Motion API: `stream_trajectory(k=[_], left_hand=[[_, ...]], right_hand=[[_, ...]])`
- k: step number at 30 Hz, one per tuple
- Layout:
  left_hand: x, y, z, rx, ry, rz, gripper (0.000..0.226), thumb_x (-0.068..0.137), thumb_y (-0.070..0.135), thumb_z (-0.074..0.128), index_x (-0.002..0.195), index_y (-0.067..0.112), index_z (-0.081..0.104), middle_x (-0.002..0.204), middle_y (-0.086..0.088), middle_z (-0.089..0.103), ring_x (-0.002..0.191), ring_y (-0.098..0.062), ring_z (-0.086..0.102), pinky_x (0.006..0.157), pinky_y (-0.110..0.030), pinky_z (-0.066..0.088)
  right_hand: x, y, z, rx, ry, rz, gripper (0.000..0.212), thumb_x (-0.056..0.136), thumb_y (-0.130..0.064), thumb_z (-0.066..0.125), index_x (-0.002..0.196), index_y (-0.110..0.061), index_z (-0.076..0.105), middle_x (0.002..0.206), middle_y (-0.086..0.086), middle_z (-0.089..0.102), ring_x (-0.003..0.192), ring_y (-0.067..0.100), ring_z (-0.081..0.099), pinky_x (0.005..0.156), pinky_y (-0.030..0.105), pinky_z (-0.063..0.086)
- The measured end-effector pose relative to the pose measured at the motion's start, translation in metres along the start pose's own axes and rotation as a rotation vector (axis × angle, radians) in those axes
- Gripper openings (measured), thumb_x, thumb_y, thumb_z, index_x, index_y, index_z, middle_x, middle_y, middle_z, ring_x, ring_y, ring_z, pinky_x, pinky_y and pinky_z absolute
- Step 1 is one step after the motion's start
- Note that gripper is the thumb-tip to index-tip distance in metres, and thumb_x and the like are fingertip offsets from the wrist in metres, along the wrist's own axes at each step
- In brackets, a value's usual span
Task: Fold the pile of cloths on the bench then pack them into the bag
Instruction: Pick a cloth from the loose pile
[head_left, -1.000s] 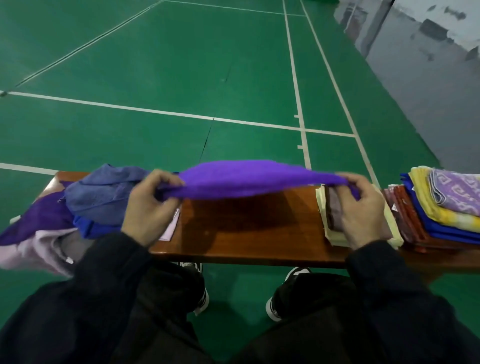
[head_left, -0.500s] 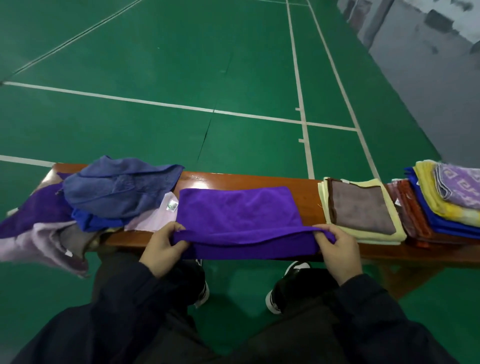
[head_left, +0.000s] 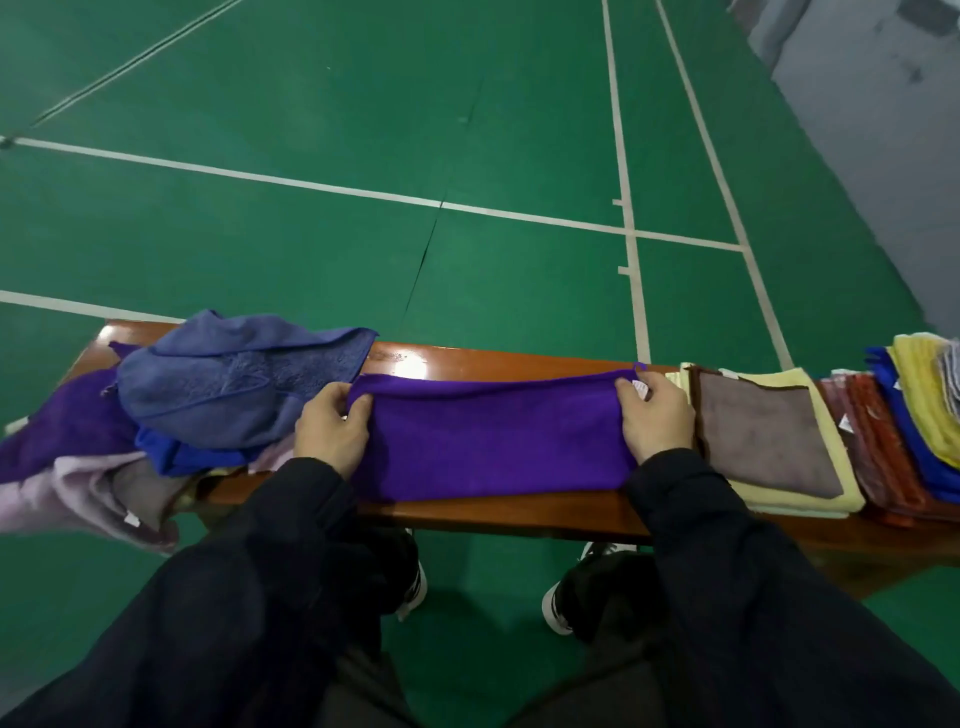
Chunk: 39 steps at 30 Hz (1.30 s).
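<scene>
Head view: left hand and right hand are pinching the far corners of the purple cloth, lying half-folded mid-surface; folded stacks are sitting right, unfolded pile waiting left; no bag showing; packing seemingly not begun.

Both hands down on the purple cloth, arms in dark sleeves.
Left hand pinches the cloth's far-left corner, thumb on top, fingers curled; right hand grips the far-right corner likewise. Forearms reach fwd, roughly parallel, hands well apart.
</scene>
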<state>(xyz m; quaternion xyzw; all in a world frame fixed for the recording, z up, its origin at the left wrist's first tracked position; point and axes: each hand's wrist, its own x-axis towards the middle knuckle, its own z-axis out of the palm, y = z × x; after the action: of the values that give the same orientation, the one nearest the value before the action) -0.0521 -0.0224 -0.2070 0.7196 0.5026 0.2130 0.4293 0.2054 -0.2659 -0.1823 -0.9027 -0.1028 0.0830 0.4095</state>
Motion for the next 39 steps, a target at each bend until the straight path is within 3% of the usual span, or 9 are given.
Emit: stream_trajectory(k=[4,13,17,20,23,26,31,35,39], left_hand=[[0.002,-0.004,0.008,0.229,0.050,0.056,0.021,0.099,0.028,0.058,0.096,0.009,0.066,0.096,-0.021,0.072,0.093,-0.041,0.065,0.079,-0.043,0.045],[-0.006,-0.010,0.012,0.465,0.044,0.213,0.029,0.095,0.023,0.060,0.121,0.009,0.057,0.108,-0.023,0.067,0.098,-0.046,0.062,0.079,-0.048,0.048],[-0.018,-0.013,0.008,0.621,0.124,0.623,0.053,0.088,0.029,0.063,0.136,0.010,0.053,0.130,-0.017,0.055,0.113,-0.038,0.053,0.097,-0.049,0.045],[-0.036,-0.011,0.019,0.614,-0.136,0.917,0.041,0.095,0.045,0.054,0.122,0.016,0.065,0.130,-0.008,0.059,0.122,-0.032,0.056,0.102,-0.048,0.043],[-0.055,-0.018,0.036,0.716,-0.337,0.909,0.059,0.093,0.064,0.048,0.127,0.019,0.063,0.140,-0.006,0.056,0.133,-0.029,0.050,0.109,-0.047,0.039],[-0.069,-0.021,0.041,0.761,-0.386,0.954,0.075,0.083,0.070,0.057,0.139,0.019,0.056,0.149,-0.005,0.050,0.138,-0.027,0.046,0.112,-0.046,0.036],[-0.066,-0.037,0.025,0.688,-0.435,0.907,0.084,0.059,0.032,0.089,0.132,0.014,0.052,0.136,-0.013,0.061,0.122,-0.033,0.062,0.090,-0.045,0.058],[-0.079,-0.038,0.016,0.543,-0.344,1.038,0.040,0.074,0.018,0.055,0.111,0.019,0.070,0.115,-0.001,0.070,0.099,-0.025,0.070,0.076,-0.035,0.060],[-0.101,-0.014,0.030,0.466,-0.326,0.978,0.036,0.080,0.028,0.054,0.115,0.024,0.061,0.095,0.003,0.068,0.082,-0.022,0.067,0.061,-0.031,0.055]], right_hand=[[0.009,0.006,0.016,-0.140,-0.029,-0.016,0.026,0.104,-0.035,0.056,0.113,-0.014,0.068,0.100,0.008,0.068,0.086,0.025,0.055,0.077,0.031,0.041],[0.015,0.020,0.032,-0.401,0.001,-0.043,0.030,0.103,-0.044,0.053,0.118,-0.019,0.062,0.104,0.008,0.070,0.083,0.025,0.055,0.074,0.033,0.044],[0.010,0.013,0.031,-0.294,0.078,-0.065,0.051,0.094,-0.049,0.062,0.135,-0.021,0.052,0.124,0.010,0.064,0.112,0.033,0.061,0.091,0.043,0.052],[-0.015,0.005,0.033,-0.284,0.190,-0.407,0.056,0.093,-0.038,0.060,0.142,-0.013,0.052,0.142,0.013,0.053,0.130,0.030,0.050,0.109,0.043,0.042],[-0.058,0.007,0.054,-0.259,-0.175,-0.709,0.055,0.098,-0.039,0.051,0.151,-0.023,0.048,0.154,0.007,0.046,0.139,0.021,0.044,0.118,0.033,0.034],[-0.080,0.031,0.073,-0.521,-0.364,-0.862,0.054,0.103,-0.054,0.037,0.152,-0.035,0.045,0.160,0.004,0.041,0.146,0.024,0.038,0.121,0.045,0.032],[-0.061,0.051,0.051,-0.656,-0.379,-0.893,0.053,0.102,-0.057,0.031,0.148,-0.037,0.050,0.159,-0.002,0.042,0.149,0.023,0.036,0.124,0.042,0.020],[-0.079,0.032,0.044,-0.447,-0.314,-0.953,0.054,0.086,-0.036,0.054,0.137,-0.021,0.063,0.144,0.003,0.059,0.137,0.026,0.051,0.119,0.043,0.033],[-0.129,0.024,0.049,-0.324,-0.588,-1.046,0.097,0.073,-0.035,0.067,0.158,-0.009,0.030,0.147,0.006,0.054,0.135,0.022,0.049,0.118,0.036,0.035]])
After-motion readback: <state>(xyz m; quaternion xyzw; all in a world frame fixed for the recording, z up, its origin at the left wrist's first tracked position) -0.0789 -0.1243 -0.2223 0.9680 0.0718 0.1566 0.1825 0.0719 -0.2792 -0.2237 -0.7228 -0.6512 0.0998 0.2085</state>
